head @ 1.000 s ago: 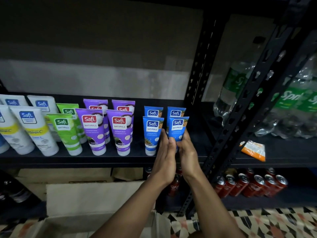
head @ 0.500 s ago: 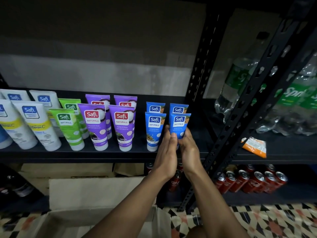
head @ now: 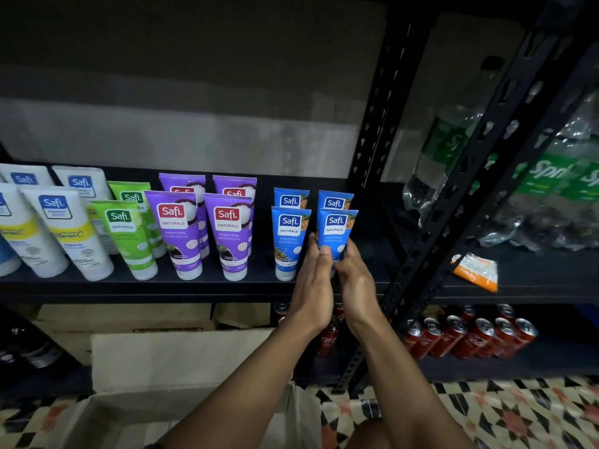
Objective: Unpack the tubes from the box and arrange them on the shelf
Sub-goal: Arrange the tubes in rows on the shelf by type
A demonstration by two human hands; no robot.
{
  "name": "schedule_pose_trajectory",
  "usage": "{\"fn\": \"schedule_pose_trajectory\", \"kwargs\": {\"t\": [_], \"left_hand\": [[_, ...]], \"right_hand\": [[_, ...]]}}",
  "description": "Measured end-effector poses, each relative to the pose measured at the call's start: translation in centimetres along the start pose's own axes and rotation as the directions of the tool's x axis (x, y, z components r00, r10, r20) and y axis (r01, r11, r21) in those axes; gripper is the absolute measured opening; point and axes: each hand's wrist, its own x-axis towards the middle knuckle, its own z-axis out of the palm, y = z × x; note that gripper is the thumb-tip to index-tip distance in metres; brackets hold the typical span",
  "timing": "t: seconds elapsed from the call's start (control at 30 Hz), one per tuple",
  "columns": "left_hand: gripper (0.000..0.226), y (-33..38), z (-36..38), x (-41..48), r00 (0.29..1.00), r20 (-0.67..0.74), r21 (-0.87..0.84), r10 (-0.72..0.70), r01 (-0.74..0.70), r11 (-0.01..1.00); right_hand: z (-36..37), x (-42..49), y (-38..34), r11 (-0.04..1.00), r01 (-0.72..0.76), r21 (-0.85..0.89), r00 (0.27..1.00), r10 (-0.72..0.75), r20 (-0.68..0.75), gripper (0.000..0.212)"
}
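My fingers (head: 319, 251) of the left hand (head: 312, 286) and those of the right hand (head: 355, 283) are curled in from either side around the lower half of a blue Safi Naturals tube (head: 337, 233), pinching it between them; its cap end is hidden behind my hands, so I cannot tell whether it touches the shelf (head: 194, 288). The tube stands upright near the shelf's front edge, toward its right end, just beside the black upright post (head: 372, 131).

Just left of it stands a second blue tube (head: 288, 241), cap down, with two more blue tubes (head: 311, 200) behind the pair. Further left along the shelf are four purple tubes (head: 201, 222) in two rows, then green tubes (head: 124, 231), then white tubes (head: 58, 222) reaching the left end.

Below my forearms, the open cardboard box (head: 107, 416) sits on the patterned floor (head: 518, 413). On the neighbouring shelf unit to the right lie wrapped Sprite bottles (head: 518, 189) and an orange-and-white packet (head: 476, 270), with red soda cans (head: 470, 338) on the level beneath.
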Motion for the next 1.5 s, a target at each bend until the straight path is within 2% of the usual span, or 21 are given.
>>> {"fn": "schedule_pose_trajectory", "kwargs": {"t": [0.23, 0.43, 0.77, 0.87, 1.0, 1.07, 1.1, 1.17, 1.23, 1.27, 1.33, 1.4, 1.47, 1.5], "left_hand": [[0.091, 0.3, 0.1, -0.2, 1.000, -0.019, 0.021, 0.014, -0.013, 1.000], [0.076, 0.6, 0.1, -0.3, 1.000, -0.008, 0.042, 0.001, 0.000, 0.999], [0.085, 0.7, 0.2, -0.4, 1.000, -0.028, 0.059, -0.004, 0.006, 0.998], [0.088, 0.8, 0.0, -0.5, 0.999, -0.021, 0.064, -0.028, 0.030, 0.998], [0.072, 1.1, -0.2, -1.0, 0.999, -0.018, 0.057, -0.045, 0.046, 0.997], [0.071, 1.4, -0.4, -1.5, 0.998, -0.012, 0.063, -0.057, 0.057, 0.996], [0.074, 1.7, -0.5, -1.8, 0.997, -0.003, 0.081, -0.072, 0.072, 0.994], [0.072, 2.4, -0.8, -2.5, 0.993, 0.033, 0.139, -0.113, 0.108, 0.984], [0.065, 3.7, -1.2, -3.2, 0.983, 0.086, 0.237, -0.159, 0.135, 0.962], [0.065, 4.9, -1.6, -3.7, 0.974, 0.139, 0.311, -0.179, 0.129, 0.942], [0.065, 7.7, -2.6, -4.3, 0.924, 0.286, 0.541, -0.254, 0.064, 0.839], [0.063, 11.5, -3.9, -4.7, 0.847, 0.377, 0.694, -0.376, 0.011, 0.720], [0.056, 15.6, -5.0, -4.6, 0.846, 0.406, 0.682, -0.345, -0.030, 0.731], [0.049, 17.4, -5.3, -3.9, 0.879, 0.395, 0.671, -0.269, -0.076, 0.737]], "right_hand": [[0.2, -0.1, -0.2, 1.000, -0.029, -0.003, 1.000, 0.029, 0.000, 0.050], [0.3, -0.2, -0.4, 0.999, -0.044, -0.010, 0.999, 0.044, -0.013, 0.049], [0.4, -0.5, -0.9, 0.996, -0.065, -0.053, 0.997, 0.063, -0.035, 0.048], [0.3, -0.4, -0.9, 0.996, -0.069, -0.051, 0.997, 0.066, -0.041, 0.051], [-0.2, -0.2, -0.9, 0.995, -0.082, -0.060, 0.995, 0.079, -0.059, 0.058], [-0.3, -0.3, -1.2, 0.988, -0.071, -0.138, 0.991, 0.053, -0.127, 0.066], [-0.3, -0.3, -1.8, 0.972, -0.036, -0.230, 0.984, -0.006, -0.177, 0.066], [-0.3, -0.1, -3.5, 0.897, 0.104, -0.430, 0.950, -0.218, -0.224, 0.059], [-0.6, 0.5, -5.5, 0.740, 0.252, -0.624, 0.884, -0.437, -0.162, 0.050], [-0.9, 1.0, -6.6, 0.647, 0.298, -0.702, 0.858, -0.503, -0.099, 0.044], [-1.5, 2.1, -8.3, 0.496, 0.342, -0.798, 0.849, -0.527, 0.036, 0.034], [-2.2, 3.1, -9.7, 0.432, 0.341, -0.835, 0.877, -0.466, 0.117, 0.028], [-2.6, 3.9, -10.8, 0.410, 0.330, -0.850, 0.901, -0.406, 0.154, 0.026], [-2.8, 4.2, -11.2, 0.400, 0.322, -0.858, 0.912, -0.375, 0.167, 0.025]]}}
